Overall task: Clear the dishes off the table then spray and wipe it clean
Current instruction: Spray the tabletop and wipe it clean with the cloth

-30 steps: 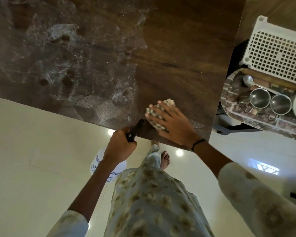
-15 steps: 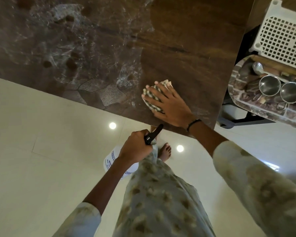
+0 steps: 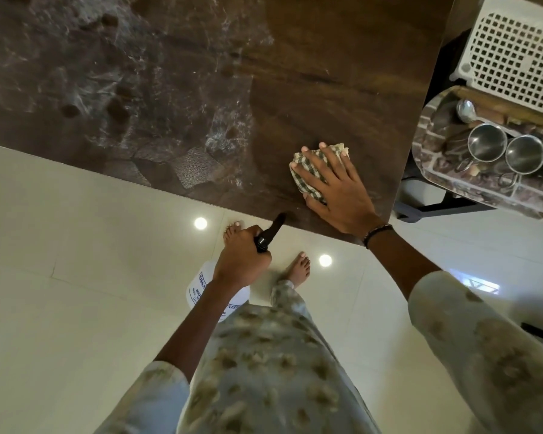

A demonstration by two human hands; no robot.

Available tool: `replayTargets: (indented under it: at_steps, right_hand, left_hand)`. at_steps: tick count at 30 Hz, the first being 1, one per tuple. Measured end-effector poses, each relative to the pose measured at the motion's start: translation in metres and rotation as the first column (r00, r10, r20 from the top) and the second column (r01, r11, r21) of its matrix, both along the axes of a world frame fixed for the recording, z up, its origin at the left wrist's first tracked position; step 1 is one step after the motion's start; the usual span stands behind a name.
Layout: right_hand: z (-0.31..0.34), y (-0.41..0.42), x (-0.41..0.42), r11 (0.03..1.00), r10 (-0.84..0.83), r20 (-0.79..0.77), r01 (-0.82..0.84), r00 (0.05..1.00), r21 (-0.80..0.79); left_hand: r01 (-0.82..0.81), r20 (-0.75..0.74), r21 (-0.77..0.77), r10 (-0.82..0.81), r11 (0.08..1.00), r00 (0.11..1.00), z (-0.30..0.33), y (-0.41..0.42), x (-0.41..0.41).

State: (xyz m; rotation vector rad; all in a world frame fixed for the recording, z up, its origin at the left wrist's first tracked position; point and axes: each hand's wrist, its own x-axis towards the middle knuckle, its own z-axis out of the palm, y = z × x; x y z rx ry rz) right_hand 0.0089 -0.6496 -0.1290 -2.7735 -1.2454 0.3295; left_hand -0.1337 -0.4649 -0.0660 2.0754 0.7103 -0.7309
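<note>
At the bottom of the frame, patterned pale clothing and two sleeves occupy the foreground, above a glossy cream tiled floor (image 3: 76, 277). Two bare feet stand on the floor at lower centre.

The left hand (image 3: 240, 264) is closed around the neck of a spray bottle (image 3: 201, 288), held below the bench edge at centre frame. The white bottle body with blue printed lettering hangs under the hand; the black nozzle (image 3: 271, 231) points up and right toward the bench edge.

The right hand (image 3: 336, 189) lies flat with fingers spread, pressing a folded checked cloth (image 3: 308, 173) onto the bench (image 3: 326, 57), at centre right of the frame near the bench's near corner. A dark band circles the right wrist.

The bench top is dark wood grain. Its left and upper-left area carries a whitish film of streaks with dark spots; the area around the cloth and toward the upper right shows plain wood.

At the right edge of the frame, apart from the bench, a patterned tray (image 3: 436, 170) holds two steel cups (image 3: 486, 142) side by side and a spoon (image 3: 466, 109). A white perforated basket (image 3: 514, 51) sits beyond the tray at upper right.
</note>
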Motion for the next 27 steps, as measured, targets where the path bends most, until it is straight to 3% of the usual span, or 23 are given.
replayTargets:
  at_steps: [8, 13, 17, 22, 27]
  right_hand:
    - [0.003, 0.07, -0.069, 0.941, -0.316, -0.075, 0.322, 0.946, 0.107]
    - [0.002, 0.135, -0.086, 0.972, -0.152, -0.093, 0.166, 0.984, 0.167]
    - [-0.001, 0.097, -0.079, 0.992, 0.059, -0.045, -0.054, 0.997, 0.111]
    - [0.006, 0.041, -0.05, 0.99, -0.135, -0.045, 0.136, 0.99, 0.028]
    - [0.006, 0.11, -0.036, 0.974, -0.221, -0.027, 0.222, 0.975, 0.04]
  left_hand:
    - [-0.181, 0.126, 0.089, 0.17, 0.979, 0.977, 0.006, 0.04, 0.003]
    - [-0.239, 0.165, 0.076, 0.224, 0.968, 0.96, 0.017, 0.071, 0.005]
    - [-0.217, 0.148, 0.079, 0.204, 0.973, 0.968, 0.02, 0.087, 0.007]
    - [-0.224, 0.134, 0.077, 0.213, 0.972, 0.968, 0.019, 0.103, 0.011]
    - [-0.184, 0.131, 0.077, 0.173, 0.98, 0.976, 0.021, 0.115, 0.011]
